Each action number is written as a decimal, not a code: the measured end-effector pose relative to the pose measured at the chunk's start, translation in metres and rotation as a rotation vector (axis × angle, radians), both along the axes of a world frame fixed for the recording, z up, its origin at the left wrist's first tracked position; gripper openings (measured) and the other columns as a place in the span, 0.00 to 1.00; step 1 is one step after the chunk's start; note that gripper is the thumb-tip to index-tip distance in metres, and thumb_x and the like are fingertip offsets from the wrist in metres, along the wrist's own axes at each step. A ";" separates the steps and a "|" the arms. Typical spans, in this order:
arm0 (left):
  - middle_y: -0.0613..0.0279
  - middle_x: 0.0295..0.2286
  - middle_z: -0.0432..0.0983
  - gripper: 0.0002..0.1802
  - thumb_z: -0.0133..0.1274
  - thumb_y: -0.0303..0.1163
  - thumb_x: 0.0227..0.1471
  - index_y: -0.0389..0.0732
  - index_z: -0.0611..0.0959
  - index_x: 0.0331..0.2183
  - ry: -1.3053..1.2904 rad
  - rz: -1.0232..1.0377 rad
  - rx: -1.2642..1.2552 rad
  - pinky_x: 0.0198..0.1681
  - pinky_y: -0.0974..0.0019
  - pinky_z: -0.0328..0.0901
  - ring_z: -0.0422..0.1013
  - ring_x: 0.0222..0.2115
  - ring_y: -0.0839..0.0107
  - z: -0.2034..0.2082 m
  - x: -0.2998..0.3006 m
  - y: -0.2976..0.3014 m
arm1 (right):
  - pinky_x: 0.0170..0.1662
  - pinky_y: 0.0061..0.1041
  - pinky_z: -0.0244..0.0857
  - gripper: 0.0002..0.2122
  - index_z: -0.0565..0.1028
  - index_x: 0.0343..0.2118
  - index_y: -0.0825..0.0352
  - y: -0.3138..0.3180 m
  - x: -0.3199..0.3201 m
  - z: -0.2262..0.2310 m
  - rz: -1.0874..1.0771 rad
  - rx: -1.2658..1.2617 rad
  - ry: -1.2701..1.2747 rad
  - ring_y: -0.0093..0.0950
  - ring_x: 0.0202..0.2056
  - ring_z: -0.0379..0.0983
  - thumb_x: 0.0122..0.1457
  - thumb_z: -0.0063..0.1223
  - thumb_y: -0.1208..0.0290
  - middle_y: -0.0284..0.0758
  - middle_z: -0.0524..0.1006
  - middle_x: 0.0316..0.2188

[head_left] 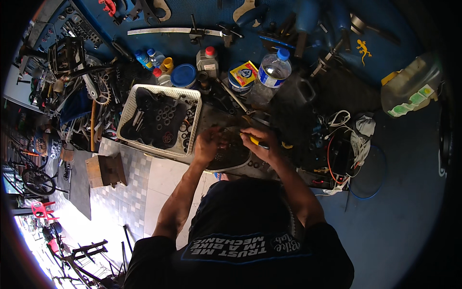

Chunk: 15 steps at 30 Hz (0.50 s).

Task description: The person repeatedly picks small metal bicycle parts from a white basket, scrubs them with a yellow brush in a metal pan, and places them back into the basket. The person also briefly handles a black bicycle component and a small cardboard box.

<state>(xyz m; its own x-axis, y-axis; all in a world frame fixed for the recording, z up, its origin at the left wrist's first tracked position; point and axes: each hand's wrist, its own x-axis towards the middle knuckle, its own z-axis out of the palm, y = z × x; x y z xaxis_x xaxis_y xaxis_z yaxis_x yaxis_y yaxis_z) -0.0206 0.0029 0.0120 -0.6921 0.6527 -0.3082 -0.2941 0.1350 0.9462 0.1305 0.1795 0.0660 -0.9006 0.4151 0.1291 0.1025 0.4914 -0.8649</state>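
Over a shallow tray (230, 169) on the bench, both of my hands are at work. My right hand (267, 147) is closed around a tool with a yellow and black handle (257, 141); its tip is lost in the dark area of the tray. Fingers curled, my left hand (208, 144) is at the tray's left side, holding something too small and dark to name. To its left sits a cream plastic basket (126, 111) lined with a dark cloth (149, 126), bearing several metal rings (166, 115), small pins (138, 119) and reddish thin rings (167, 137).
Behind the tray stand a large clear bottle with a blue cap (273, 77), a grey bottle with a red cap (207, 62) and a blue-lidded tub (184, 75). Tangled cables (353, 139) lie right. Bike parts (96, 91) crowd the left. A wooden box (106, 170) is below.
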 end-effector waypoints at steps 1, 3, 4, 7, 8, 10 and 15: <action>0.52 0.37 0.84 0.18 0.50 0.23 0.68 0.25 0.78 0.56 -0.008 -0.009 0.007 0.37 0.65 0.80 0.84 0.34 0.65 -0.004 -0.003 -0.001 | 0.42 0.29 0.76 0.12 0.84 0.50 0.66 0.003 0.003 -0.002 0.016 -0.110 0.053 0.27 0.39 0.85 0.66 0.65 0.69 0.39 0.86 0.37; 0.50 0.37 0.84 0.18 0.50 0.23 0.68 0.24 0.77 0.56 -0.020 -0.018 0.000 0.36 0.65 0.80 0.84 0.34 0.64 -0.004 -0.005 -0.002 | 0.42 0.28 0.76 0.13 0.84 0.50 0.67 0.002 0.003 0.016 0.165 0.070 0.144 0.28 0.38 0.85 0.65 0.65 0.69 0.39 0.86 0.37; 0.48 0.38 0.85 0.19 0.50 0.22 0.67 0.23 0.77 0.56 -0.024 -0.020 -0.011 0.36 0.64 0.80 0.84 0.34 0.63 0.000 -0.004 -0.002 | 0.41 0.28 0.76 0.13 0.83 0.50 0.68 0.001 0.003 0.021 0.238 0.160 0.189 0.28 0.37 0.85 0.65 0.65 0.69 0.40 0.86 0.36; 0.47 0.38 0.85 0.17 0.50 0.22 0.68 0.23 0.77 0.54 -0.058 -0.042 0.028 0.36 0.64 0.80 0.84 0.34 0.62 0.000 -0.004 0.000 | 0.42 0.30 0.75 0.13 0.84 0.48 0.65 0.010 0.005 0.010 0.112 0.082 0.066 0.33 0.38 0.85 0.63 0.67 0.67 0.39 0.86 0.36; 0.47 0.38 0.85 0.16 0.50 0.22 0.68 0.24 0.78 0.53 -0.071 -0.044 0.048 0.36 0.64 0.80 0.84 0.33 0.62 -0.002 -0.007 -0.002 | 0.43 0.31 0.75 0.12 0.85 0.47 0.63 0.014 0.005 0.005 0.064 0.034 0.008 0.35 0.39 0.84 0.62 0.68 0.67 0.39 0.86 0.37; 0.49 0.38 0.84 0.15 0.49 0.22 0.67 0.27 0.78 0.53 -0.117 -0.032 0.060 0.39 0.63 0.80 0.84 0.35 0.62 -0.005 -0.013 -0.003 | 0.40 0.28 0.75 0.11 0.85 0.47 0.66 0.021 0.009 -0.003 0.074 0.051 0.011 0.29 0.36 0.85 0.64 0.67 0.70 0.38 0.86 0.35; 0.51 0.38 0.84 0.12 0.48 0.21 0.67 0.31 0.78 0.50 -0.286 0.084 0.066 0.43 0.61 0.80 0.83 0.39 0.61 0.013 -0.009 0.003 | 0.38 0.28 0.74 0.10 0.85 0.45 0.64 0.008 0.026 -0.020 0.098 0.347 0.024 0.28 0.34 0.83 0.64 0.67 0.68 0.35 0.84 0.32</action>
<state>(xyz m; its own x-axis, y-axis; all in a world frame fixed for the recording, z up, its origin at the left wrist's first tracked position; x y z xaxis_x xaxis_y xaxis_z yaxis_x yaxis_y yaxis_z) -0.0301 0.0054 0.0253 -0.6359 0.6218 -0.4573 -0.5573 0.0400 0.8293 0.1567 0.1880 0.0463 -0.9289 0.2545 0.2692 0.0217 0.7629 -0.6462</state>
